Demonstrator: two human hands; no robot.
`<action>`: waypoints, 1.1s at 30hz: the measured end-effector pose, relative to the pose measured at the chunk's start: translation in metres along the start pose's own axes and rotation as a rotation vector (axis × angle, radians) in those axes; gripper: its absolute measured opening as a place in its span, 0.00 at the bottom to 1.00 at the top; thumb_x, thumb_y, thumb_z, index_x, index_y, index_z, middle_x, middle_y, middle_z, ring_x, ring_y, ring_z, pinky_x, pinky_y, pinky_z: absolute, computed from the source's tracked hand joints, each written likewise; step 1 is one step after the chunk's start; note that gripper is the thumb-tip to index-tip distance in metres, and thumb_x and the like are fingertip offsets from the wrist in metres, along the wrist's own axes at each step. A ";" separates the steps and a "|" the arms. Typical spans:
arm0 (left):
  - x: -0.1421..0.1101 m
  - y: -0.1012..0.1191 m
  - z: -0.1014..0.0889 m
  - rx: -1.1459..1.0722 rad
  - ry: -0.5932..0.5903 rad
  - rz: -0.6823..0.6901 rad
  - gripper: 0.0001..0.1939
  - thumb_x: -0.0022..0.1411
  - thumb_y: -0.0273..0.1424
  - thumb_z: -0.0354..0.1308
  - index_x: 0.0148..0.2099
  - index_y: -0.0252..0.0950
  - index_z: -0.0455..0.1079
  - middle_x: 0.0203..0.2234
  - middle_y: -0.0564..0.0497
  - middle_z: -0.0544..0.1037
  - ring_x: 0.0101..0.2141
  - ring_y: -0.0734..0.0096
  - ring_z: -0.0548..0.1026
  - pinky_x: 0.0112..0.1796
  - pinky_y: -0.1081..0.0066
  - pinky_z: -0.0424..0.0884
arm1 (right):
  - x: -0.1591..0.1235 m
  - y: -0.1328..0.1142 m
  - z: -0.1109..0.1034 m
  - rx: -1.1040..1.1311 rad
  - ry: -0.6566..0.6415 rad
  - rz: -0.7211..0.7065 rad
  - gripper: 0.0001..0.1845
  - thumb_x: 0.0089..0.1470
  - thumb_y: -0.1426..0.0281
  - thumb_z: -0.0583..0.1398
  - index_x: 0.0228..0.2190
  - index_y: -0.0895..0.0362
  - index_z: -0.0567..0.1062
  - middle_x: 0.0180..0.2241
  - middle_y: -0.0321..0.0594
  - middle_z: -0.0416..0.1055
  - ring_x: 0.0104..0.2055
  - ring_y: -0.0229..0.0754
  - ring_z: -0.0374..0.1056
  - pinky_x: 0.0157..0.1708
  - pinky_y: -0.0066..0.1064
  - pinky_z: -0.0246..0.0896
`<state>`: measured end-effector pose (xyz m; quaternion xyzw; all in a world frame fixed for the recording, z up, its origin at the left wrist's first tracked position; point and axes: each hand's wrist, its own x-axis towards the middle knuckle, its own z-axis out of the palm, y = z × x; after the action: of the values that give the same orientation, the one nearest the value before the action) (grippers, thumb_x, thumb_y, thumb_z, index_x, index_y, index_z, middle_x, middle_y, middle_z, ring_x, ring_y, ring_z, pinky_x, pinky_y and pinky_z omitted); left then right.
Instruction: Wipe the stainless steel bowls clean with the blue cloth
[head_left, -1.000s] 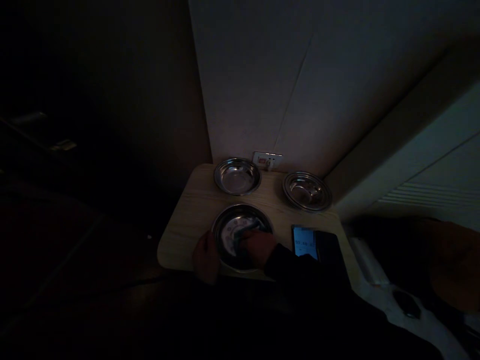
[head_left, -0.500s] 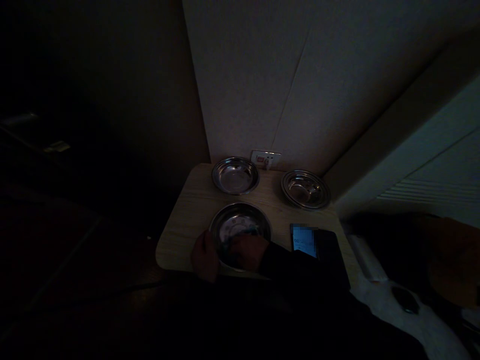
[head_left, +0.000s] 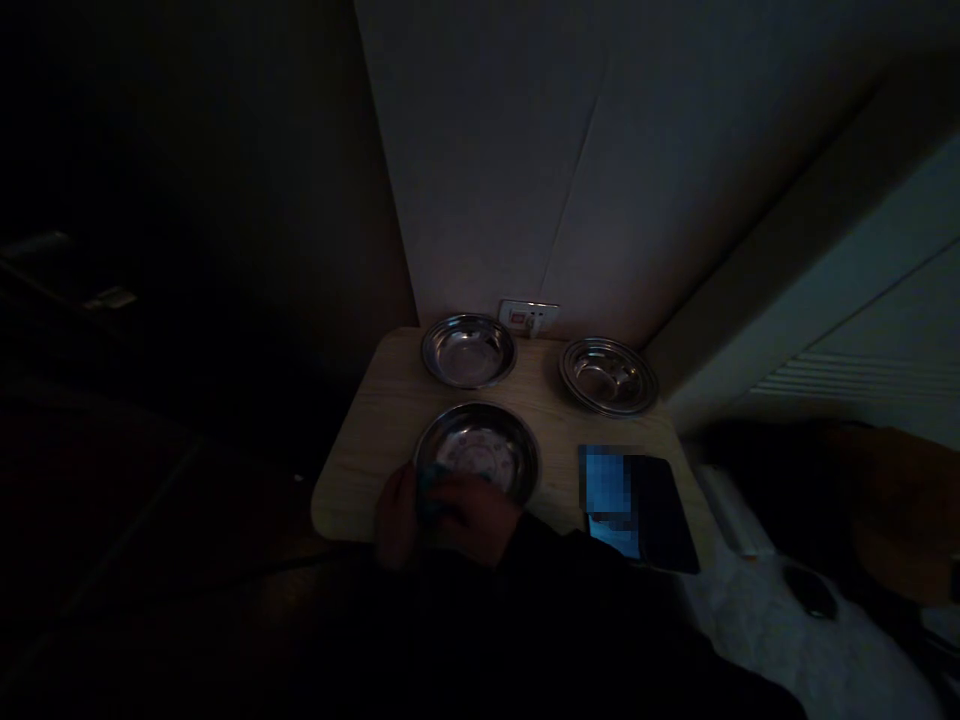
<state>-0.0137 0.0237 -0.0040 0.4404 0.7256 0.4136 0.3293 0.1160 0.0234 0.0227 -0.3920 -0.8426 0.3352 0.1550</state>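
A shiny metal basin [head_left: 517, 440] stands at the near side of the small wooden table [head_left: 352, 480]. My left hand [head_left: 396, 518] is closed on the basin's left rim. Inside, against the near-left wall, my right hand [head_left: 476, 515] presses a bluish-green cloth [head_left: 433, 480], its fingers bent over it. Dim light and blur hide the fingertips and much of the cloth. Pale printed marks show on the basin's bottom.
Behind stands another metal basin [head_left: 469, 352], with a stack of metal basins [head_left: 609, 378] to its right. A lit phone [head_left: 611, 500] in a dark folding case [head_left: 664, 510] lies at the right. A wall socket [head_left: 529, 316] sits above the table's back edge.
My right hand has moved left with the cloth, from the basin's near bottom to its left wall. The sleeve has shifted off the phone, so more of its screen shows.
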 end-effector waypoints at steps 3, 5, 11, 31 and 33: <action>-0.001 0.002 -0.001 -0.039 -0.024 -0.113 0.19 0.57 0.40 0.45 0.37 0.33 0.72 0.32 0.45 0.78 0.32 0.65 0.74 0.35 0.68 0.69 | -0.028 -0.005 -0.026 -0.174 -0.175 -0.083 0.15 0.48 0.71 0.56 0.40 0.52 0.73 0.45 0.38 0.69 0.47 0.44 0.62 0.46 0.35 0.55; -0.001 0.001 0.001 -0.053 0.011 -0.133 0.20 0.57 0.40 0.46 0.40 0.33 0.71 0.36 0.44 0.77 0.37 0.63 0.73 0.39 0.66 0.68 | -0.045 -0.001 -0.048 -0.289 -0.237 -0.052 0.14 0.48 0.70 0.56 0.38 0.51 0.74 0.44 0.38 0.70 0.47 0.45 0.61 0.45 0.38 0.54; -0.001 -0.001 0.010 -0.054 0.030 -0.098 0.22 0.57 0.41 0.45 0.44 0.33 0.70 0.41 0.42 0.75 0.42 0.60 0.71 0.44 0.64 0.65 | -0.057 0.027 -0.072 -0.468 -0.181 0.121 0.15 0.48 0.73 0.54 0.39 0.54 0.73 0.43 0.42 0.71 0.48 0.47 0.60 0.45 0.40 0.53; -0.008 -0.003 0.016 0.051 0.047 -0.062 0.18 0.57 0.37 0.44 0.37 0.34 0.71 0.34 0.42 0.78 0.36 0.62 0.74 0.38 0.67 0.68 | 0.007 0.036 -0.043 -0.583 -0.183 0.354 0.16 0.54 0.76 0.48 0.39 0.62 0.73 0.40 0.57 0.69 0.41 0.51 0.68 0.33 0.40 0.64; -0.009 -0.002 0.017 0.065 0.055 -0.069 0.18 0.57 0.38 0.44 0.37 0.34 0.71 0.34 0.42 0.77 0.36 0.62 0.74 0.37 0.67 0.68 | -0.006 0.031 -0.039 -0.547 -0.259 0.327 0.13 0.50 0.73 0.53 0.37 0.60 0.74 0.36 0.53 0.71 0.36 0.50 0.70 0.31 0.37 0.64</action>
<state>0.0039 0.0204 -0.0123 0.4141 0.7621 0.3903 0.3088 0.1576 0.0511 0.0299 -0.5029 -0.8401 0.1643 -0.1198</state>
